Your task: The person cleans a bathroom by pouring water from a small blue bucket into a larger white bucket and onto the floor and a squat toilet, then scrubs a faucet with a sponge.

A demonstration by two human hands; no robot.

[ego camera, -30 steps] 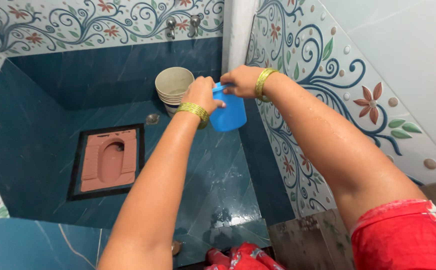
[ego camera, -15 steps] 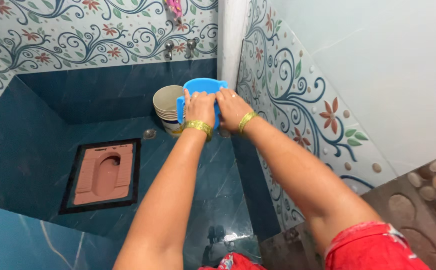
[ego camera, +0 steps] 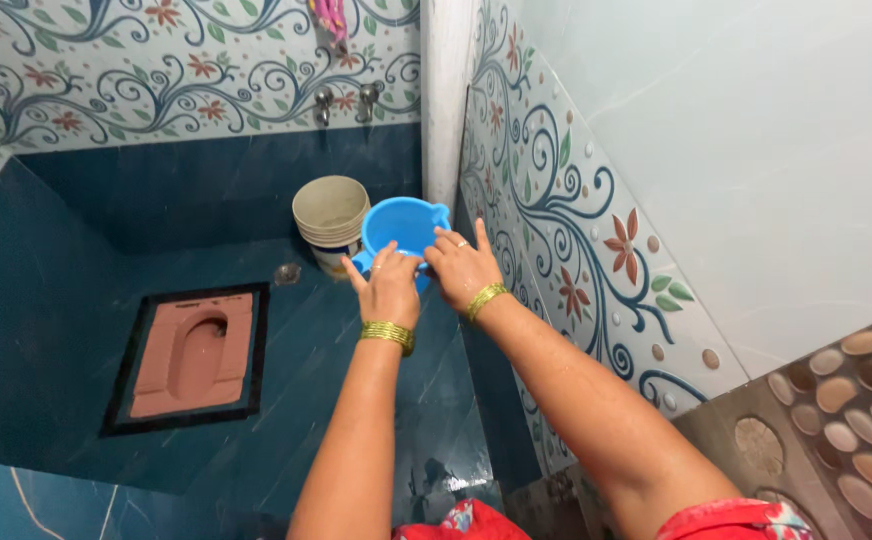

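Both hands are out in front, wrapped on a blue mug (ego camera: 401,225) held up in the air over the dark blue floor (ego camera: 376,400), just in front of the beige bucket (ego camera: 330,215) that sits in the corner under the two taps (ego camera: 343,100). The left hand (ego camera: 388,288) has its fingers closed on the near wall of the mug, low down by the handle side. The right hand (ego camera: 464,268) grips the rim on the right with its fingers curled over the edge.

How far along is it? Judging from this one view, the mug is off the floor and in a two-handed hold, but I can't tell if there's any water in it. The inside looks plain blue from here. Nothing is pouring, and the floor is wet and shiny already.

Orientation: the mug's long axis runs from its base to its open mouth, and it's tipped so the mouth faces up and back toward the camera. The base points down and away toward the back wall. The little spout lip sits on the upper right of the rim, next to the white pipe (ego camera: 443,100). The squat toilet (ego camera: 191,355) is well off to the left.
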